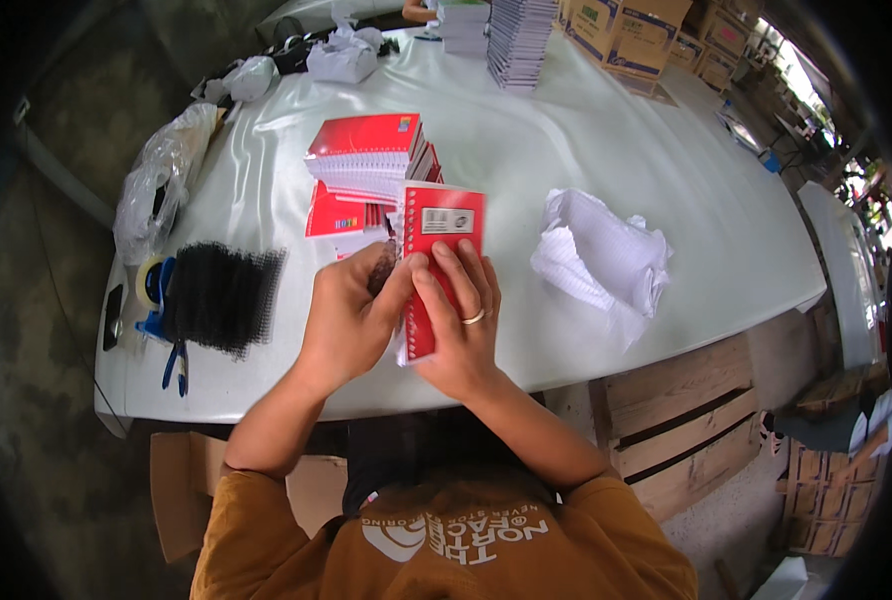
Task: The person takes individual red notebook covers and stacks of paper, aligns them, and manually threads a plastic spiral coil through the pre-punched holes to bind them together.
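Observation:
A small red notebook with a row of punched holes down its left edge is held upright in front of me. My right hand, with a ring on one finger, grips it from the right, fingers lying across its cover. My left hand is closed at the holed edge, its thumb pressed against the cover. Something dark shows behind the left fingers, too hidden to name. Just beyond, a stack of red notebooks rises from the table, with more red covers under it. Black spiral binding coils lie in a bunch to the left.
Crumpled white paper lies right on the pale table. A blue tape dispenser, blue-handled cutters and a black phone sit left. Tall stacks and cardboard boxes stand far off; a person's hand shows there.

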Motion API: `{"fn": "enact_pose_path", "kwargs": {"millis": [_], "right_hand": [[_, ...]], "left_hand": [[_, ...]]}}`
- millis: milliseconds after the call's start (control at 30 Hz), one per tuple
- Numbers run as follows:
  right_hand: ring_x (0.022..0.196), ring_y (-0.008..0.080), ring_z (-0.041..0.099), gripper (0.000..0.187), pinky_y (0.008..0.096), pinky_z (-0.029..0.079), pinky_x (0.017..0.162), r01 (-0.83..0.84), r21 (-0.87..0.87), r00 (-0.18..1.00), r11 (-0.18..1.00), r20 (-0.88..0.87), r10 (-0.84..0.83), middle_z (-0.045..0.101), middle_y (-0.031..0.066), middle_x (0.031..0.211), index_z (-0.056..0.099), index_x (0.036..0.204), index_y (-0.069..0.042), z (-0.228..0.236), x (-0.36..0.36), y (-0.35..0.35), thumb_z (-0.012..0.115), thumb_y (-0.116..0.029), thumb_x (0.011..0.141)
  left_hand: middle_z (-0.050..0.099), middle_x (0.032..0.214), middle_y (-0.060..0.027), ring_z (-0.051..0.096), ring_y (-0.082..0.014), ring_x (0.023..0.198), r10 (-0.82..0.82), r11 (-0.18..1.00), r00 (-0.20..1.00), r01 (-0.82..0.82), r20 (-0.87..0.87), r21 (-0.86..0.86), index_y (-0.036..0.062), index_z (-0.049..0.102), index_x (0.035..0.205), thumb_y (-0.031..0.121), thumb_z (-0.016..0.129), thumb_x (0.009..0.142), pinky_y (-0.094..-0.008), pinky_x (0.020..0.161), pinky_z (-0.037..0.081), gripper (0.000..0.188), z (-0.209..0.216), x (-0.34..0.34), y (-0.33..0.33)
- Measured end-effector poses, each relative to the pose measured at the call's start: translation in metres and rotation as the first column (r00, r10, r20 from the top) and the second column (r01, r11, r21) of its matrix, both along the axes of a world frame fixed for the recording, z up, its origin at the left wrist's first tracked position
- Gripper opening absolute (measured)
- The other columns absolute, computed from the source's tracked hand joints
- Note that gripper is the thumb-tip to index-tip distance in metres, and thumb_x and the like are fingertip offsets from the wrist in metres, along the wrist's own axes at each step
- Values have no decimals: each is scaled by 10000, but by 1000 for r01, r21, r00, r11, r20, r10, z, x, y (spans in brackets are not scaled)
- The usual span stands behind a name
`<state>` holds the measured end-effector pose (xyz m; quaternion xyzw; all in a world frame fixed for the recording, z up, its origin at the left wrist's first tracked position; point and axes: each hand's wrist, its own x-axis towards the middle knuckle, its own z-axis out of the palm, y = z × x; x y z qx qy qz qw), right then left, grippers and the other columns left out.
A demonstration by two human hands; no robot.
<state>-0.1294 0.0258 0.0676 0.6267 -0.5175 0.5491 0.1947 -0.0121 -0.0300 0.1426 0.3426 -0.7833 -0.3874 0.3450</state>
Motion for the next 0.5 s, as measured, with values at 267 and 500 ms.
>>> {"fn": "enact_pose_path", "kwargs": {"millis": [267,500], "right_hand": [[885,111,573,293,265,467,812,-844,264,393,467,897,203,638,55,956,596,1067,30,-74,-51,15,667,-135,835],[852,63,548,224,237,463,764,-814,140,319,563,919,232,636,65,967,539,927,-20,-82,-50,14,699,-114,803]], "left_hand": [[579,1122,-51,384,-8,546,-73,753,996,88,-50,652,-30,520,1191,173,713,802,-174,457,331,478,-100,43,-14],[596,918,-41,416,-25,586,105,786,988,-10,-117,618,18,538,1131,98,605,870,-183,484,350,281,-118,32,10]]}}
